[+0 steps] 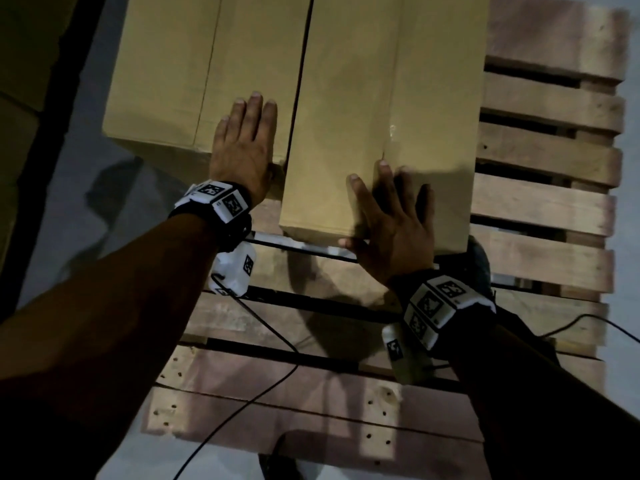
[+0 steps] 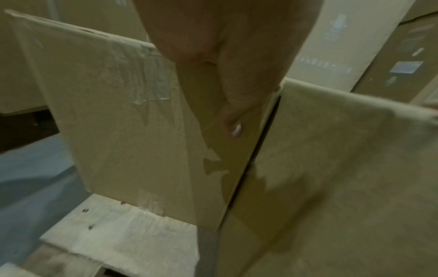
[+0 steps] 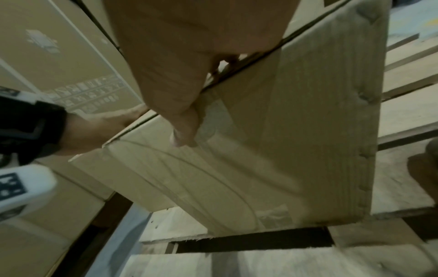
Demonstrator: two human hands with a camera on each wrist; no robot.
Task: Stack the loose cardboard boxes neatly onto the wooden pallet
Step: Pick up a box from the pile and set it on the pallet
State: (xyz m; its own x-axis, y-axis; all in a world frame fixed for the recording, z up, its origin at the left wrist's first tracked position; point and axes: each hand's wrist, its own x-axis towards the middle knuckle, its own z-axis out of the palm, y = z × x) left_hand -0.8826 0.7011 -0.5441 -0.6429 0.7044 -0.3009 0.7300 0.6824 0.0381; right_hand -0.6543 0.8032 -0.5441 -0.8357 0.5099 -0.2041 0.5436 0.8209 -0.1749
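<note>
Two tall brown cardboard boxes stand side by side on the wooden pallet (image 1: 540, 202). My left hand (image 1: 246, 133) lies flat on top of the left box (image 1: 194, 71), fingers straight, near the gap between the boxes. In the left wrist view its thumb (image 2: 233, 129) hangs over the near face of that box (image 2: 123, 120). My right hand (image 1: 391, 216) presses flat on the near top edge of the right box (image 1: 388, 98), fingers spread, thumb (image 3: 182, 138) lying over its front face (image 3: 272, 159).
Bare pallet slats (image 1: 311, 410) run in front of and to the right of the boxes. Black cables (image 1: 270, 386) trail across the near slats. More stacked cartons (image 3: 59, 56) stand to the left past a strip of grey floor (image 1: 69, 209). A shoe tip (image 1: 277, 459) shows at the pallet's near edge.
</note>
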